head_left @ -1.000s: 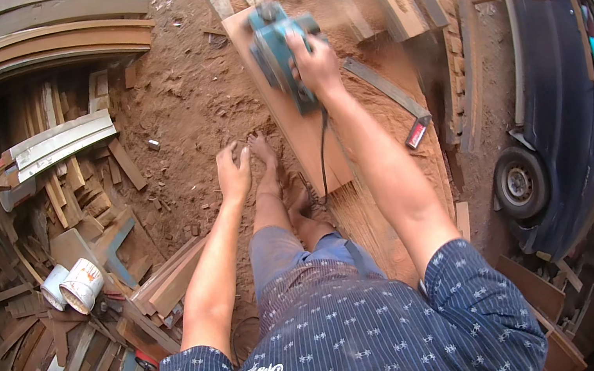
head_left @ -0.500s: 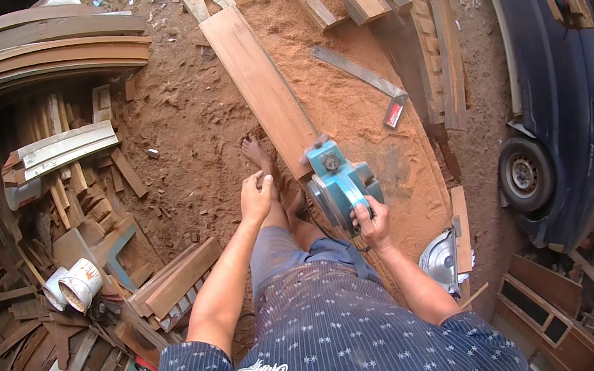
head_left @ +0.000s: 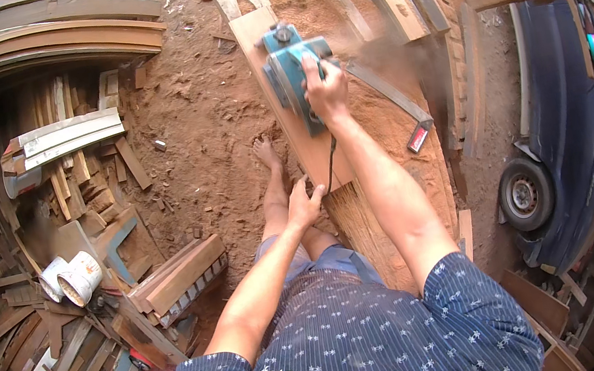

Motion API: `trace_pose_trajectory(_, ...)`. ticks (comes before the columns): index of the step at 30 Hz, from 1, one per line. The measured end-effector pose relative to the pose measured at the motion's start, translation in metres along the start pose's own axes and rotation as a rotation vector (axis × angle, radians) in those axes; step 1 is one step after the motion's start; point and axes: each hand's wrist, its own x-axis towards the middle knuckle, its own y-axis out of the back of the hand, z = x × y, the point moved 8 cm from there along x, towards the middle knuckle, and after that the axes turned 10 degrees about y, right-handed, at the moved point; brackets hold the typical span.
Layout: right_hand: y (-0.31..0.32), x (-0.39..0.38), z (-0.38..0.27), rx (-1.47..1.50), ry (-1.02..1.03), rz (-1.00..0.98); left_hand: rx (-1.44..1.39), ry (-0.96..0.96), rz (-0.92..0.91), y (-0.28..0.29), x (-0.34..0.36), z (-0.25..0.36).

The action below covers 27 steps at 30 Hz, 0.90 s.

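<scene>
While the right hand (head_left: 328,89) closes its grip around the top handle of a boxy teal power planer (head_left: 290,79), the tool sits over the far half of a long, flat, reddish-brown wooden board (head_left: 327,166). With its hard casing and compact body, the planer is probably heavy and rigid; the handle looks the sound place to hold it, clear of the underside. A thin black cord (head_left: 332,167) trails from its rear toward the board's near end and may drag. The board looks stiff and sturdy, its smooth face perhaps slippery with dust, so its long edges would give the surest hold. The left hand (head_left: 305,206) is half curled beside that near end; whether its grip has the cord or the board's edge, I cannot tell.

Beneath the board, a low wooden bench (head_left: 373,232) is strewn with orange-brown sawdust, and a grey metal try square with a red-marked handle (head_left: 417,136) lies to the right. Around it are a brown earth floor (head_left: 199,123), stacked planks (head_left: 60,36), two white buckets (head_left: 81,279) among offcuts, and a dark blue vehicle (head_left: 557,108).
</scene>
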Motion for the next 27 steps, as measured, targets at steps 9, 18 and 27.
trace_pose_trajectory(9, -0.084, 0.167, -0.021, -0.12, 0.021, -0.032, -0.306, 0.089, -0.138, -0.006, 0.0, -0.01)
trace_pose_trajectory(18, -0.067, 0.112, -0.005, 0.105, -0.239, -0.243, -0.521, 0.295, -0.224, 0.006, 0.001, -0.025)
trace_pose_trajectory(27, 0.049, -0.069, 0.003, 0.256, -0.362, -0.208, -1.02, 0.444, -0.345, 0.002, 0.01, -0.015)
